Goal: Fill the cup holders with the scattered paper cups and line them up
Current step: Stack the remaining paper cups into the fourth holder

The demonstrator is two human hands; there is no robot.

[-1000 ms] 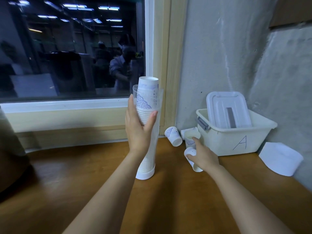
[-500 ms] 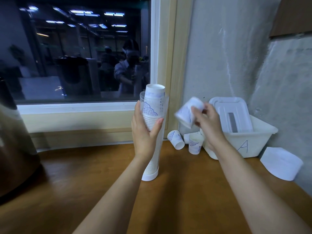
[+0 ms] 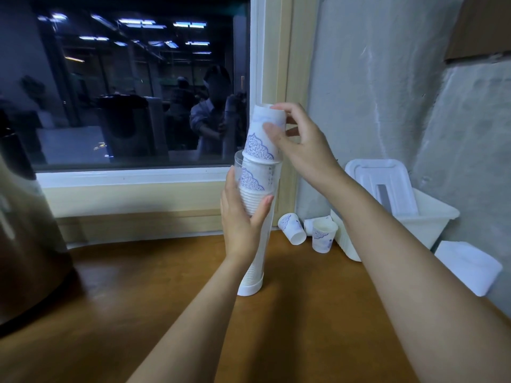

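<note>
A tall clear cup holder [image 3: 255, 261] stands on the wooden table [image 3: 138, 313], packed with upside-down white paper cups. My left hand [image 3: 243, 225] grips the tube around its upper half. My right hand [image 3: 301, 145] pinches a white cup with a blue pattern [image 3: 262, 136], bottom up, sitting on the top of the stack and sticking out above the tube's rim. Three loose cups lie near the wall: one tipped over [image 3: 291, 228], one upright [image 3: 323, 235], one on its side behind it [image 3: 311, 224].
A white plastic bin [image 3: 431, 219] with its lid [image 3: 381, 183] propped inside stands at the right against the wall. A white block [image 3: 467, 266] lies at the right table edge. A dark rounded object [image 3: 25, 244] fills the left side. A window [image 3: 132, 84] is behind.
My right hand picked a cup off the table, carried it up and left, and set it upside down on top of the stack. My left hand kept hold of the holder.
</note>
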